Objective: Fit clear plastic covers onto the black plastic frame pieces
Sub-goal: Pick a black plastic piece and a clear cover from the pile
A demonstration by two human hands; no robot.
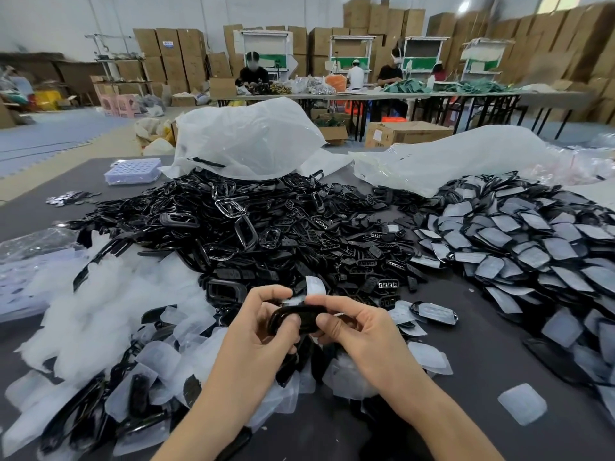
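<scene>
Hands [263, 329] [359, 331] on frame [299, 313]; bag [246, 141] over frames [233, 227]

Factory assembly hall, with stock stored around the work floor.

Brown cardboard boxes [173, 51] are stacked high along the back and right walls. In front of them several people [253, 73] sit working at a row of long folding tables [416, 94] strewn with goods, with white work racks [349, 49] behind. The near dark worktable [482, 371] carries bulk heaps: loose black frame pieces [266, 234] in the middle, clear plastic covers [100, 311] at the left, covered pieces [532, 257] overlapping at the right, and large translucent plastic bags [246, 138] behind. Blue foam mats [50, 134] cover part of the floor, where cartons [406, 133] also stand.
</scene>
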